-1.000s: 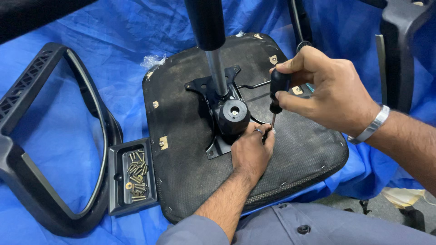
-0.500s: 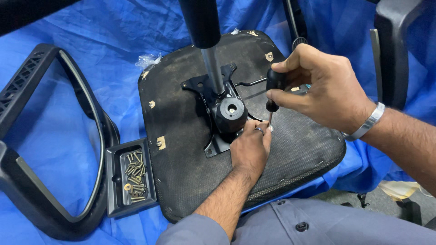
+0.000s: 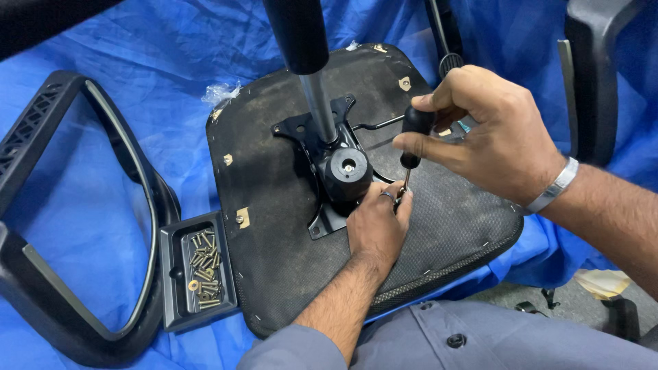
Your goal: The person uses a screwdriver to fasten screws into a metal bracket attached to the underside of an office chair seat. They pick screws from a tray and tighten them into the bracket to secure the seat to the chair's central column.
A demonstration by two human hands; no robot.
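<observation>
**Screwdriver on the seat plate, both hands at the fastener**

Right hand [image 3: 490,133] is closed around the black handle of a screwdriver [image 3: 413,133], fingers wrapped, thumb along the side. Shaft points down and slightly left, tip landing right at the left hand's fingertips.

Left hand [image 3: 377,223] rests palm-down on the underside of the seat pan [image 3: 274,185], fingers curled and pinched around the screwdriver tip; whatever it pinches is hidden by the fingers, can't tell if there's a screw in there. Ring visible on one finger, metal bracelet [image 3: 556,186] on the right wrist.

Work point sits at the right edge of the black metal mechanism plate [image 3: 322,147], just beside the round black hub [image 3: 348,171]. Gas lift column [image 3: 312,75] rises from the plate toward the camera, tilted slightly left, well clear of both hands.

Seat pan lies upside down on a blue tarp [image 3: 123,55]. Left of it, touching its edge, a small black tray [image 3: 175,274] holds loose screws [image 3: 203,267]. Further left, a black chair frame part [image 3: 82,205] lies on the tarp, well apart from the hands. Another black chair part [image 3: 596,75] stands upper right.
</observation>
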